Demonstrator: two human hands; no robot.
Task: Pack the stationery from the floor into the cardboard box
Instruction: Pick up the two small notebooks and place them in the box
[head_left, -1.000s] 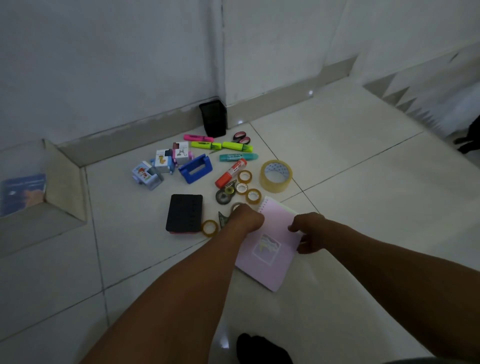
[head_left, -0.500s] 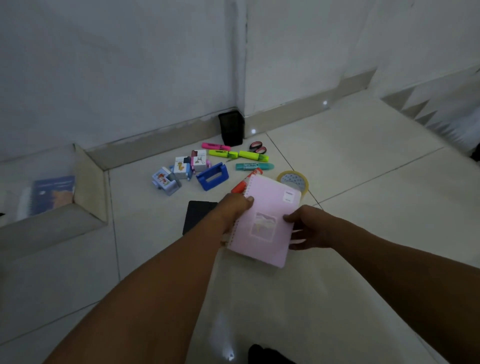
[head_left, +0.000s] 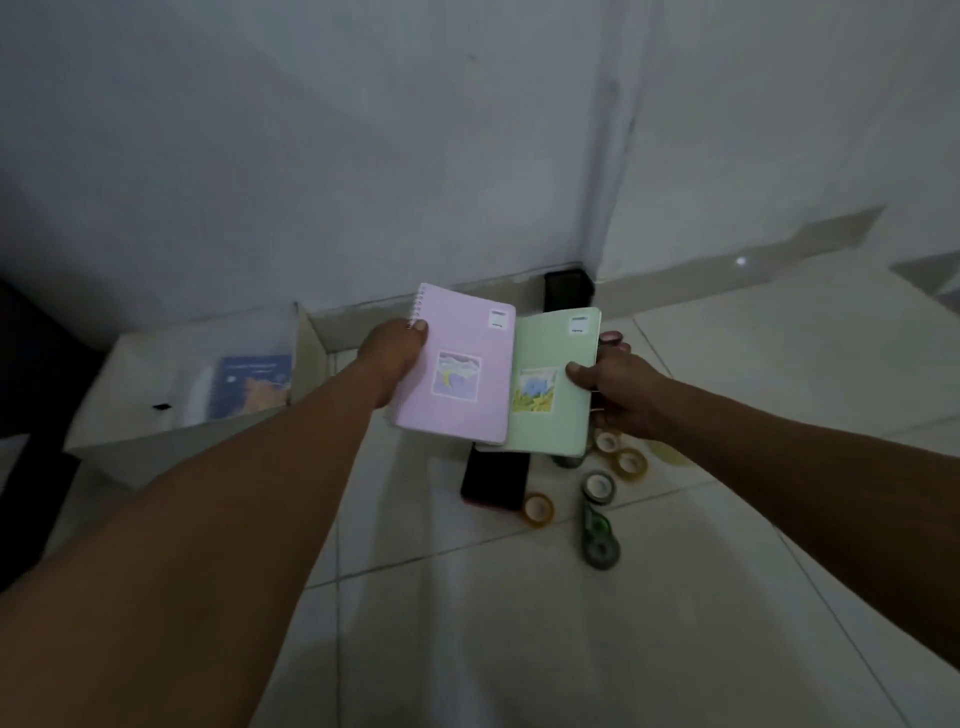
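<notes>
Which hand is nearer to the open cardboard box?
Left. The left hand, holding the pink spiral notebook, is beside the open cardboard box; the right hand is farther right.

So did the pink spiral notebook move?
Yes. The pink spiral notebook went up off the white tiled floor, toward the open cardboard box.

Both my forearms reach from the lower corners toward frame centre. My left hand (head_left: 388, 358) grips the pink notebook (head_left: 457, 364), thumb over its spiral edge. My right hand (head_left: 618, 389) pinches the green notebook (head_left: 550, 384), thumb on its cover.
</notes>
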